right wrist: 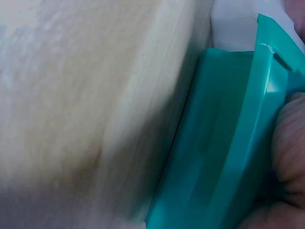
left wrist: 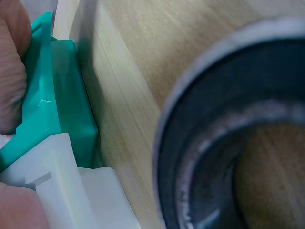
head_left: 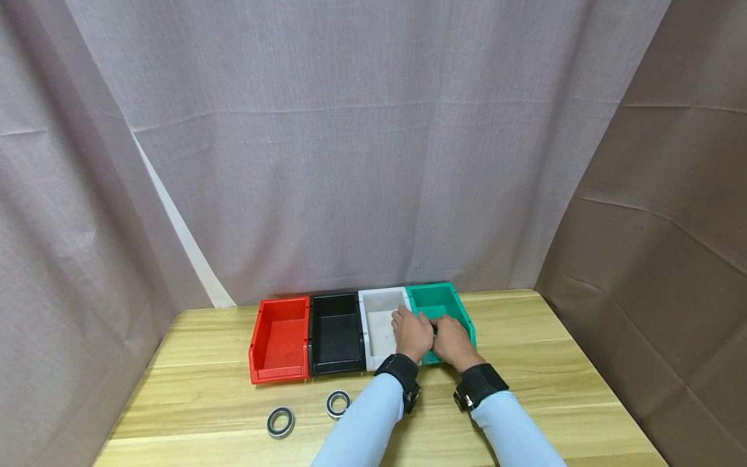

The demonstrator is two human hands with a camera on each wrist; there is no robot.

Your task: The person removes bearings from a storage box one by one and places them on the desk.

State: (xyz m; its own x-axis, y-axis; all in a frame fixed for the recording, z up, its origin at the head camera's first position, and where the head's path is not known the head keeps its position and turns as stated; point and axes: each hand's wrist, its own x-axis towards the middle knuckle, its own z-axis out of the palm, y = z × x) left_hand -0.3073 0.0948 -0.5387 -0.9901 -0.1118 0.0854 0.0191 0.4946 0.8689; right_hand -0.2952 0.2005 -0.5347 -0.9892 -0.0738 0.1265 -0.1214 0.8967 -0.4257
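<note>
My left hand (head_left: 414,334) is over the border between the white bin (head_left: 382,324) and the green bin (head_left: 438,295). My right hand (head_left: 453,342) is over the front of the green bin, close beside the left. A small dark patch shows between the two hands; what it is cannot be made out. The fingertips are mostly hidden, so any grip is unclear. In the left wrist view a ball bearing (left wrist: 174,143) looms large above the wooden surface. Parts of the right hand (right wrist: 290,138) show by the green bin's front edge in the right wrist view.
A red bin (head_left: 280,374) and a black bin (head_left: 337,324) stand left of the white one, all in a row. Nearer on the wooden table (head_left: 204,389) lie two ball bearings, one at left (head_left: 271,423) and another (head_left: 330,405) beside the left sleeve. Curtains enclose the table.
</note>
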